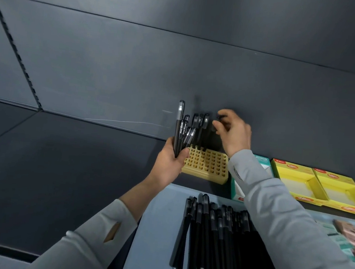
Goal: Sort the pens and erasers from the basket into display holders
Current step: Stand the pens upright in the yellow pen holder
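Pens (179,134) are clamped in the left hand (168,163) at the holder's (206,166) nine o'clock; one pen (219,117) is pinched by the right hand's (234,132) fingers (225,113) at twelve.

Black pens (180,132) in left hand (168,163)

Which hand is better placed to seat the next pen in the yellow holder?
Right. The right hand hovers above the yellow plastic grid holder, seemingly pinching the cap of a black pen over its back row. The left hand is full, gripping a bundle of black pens beside it.
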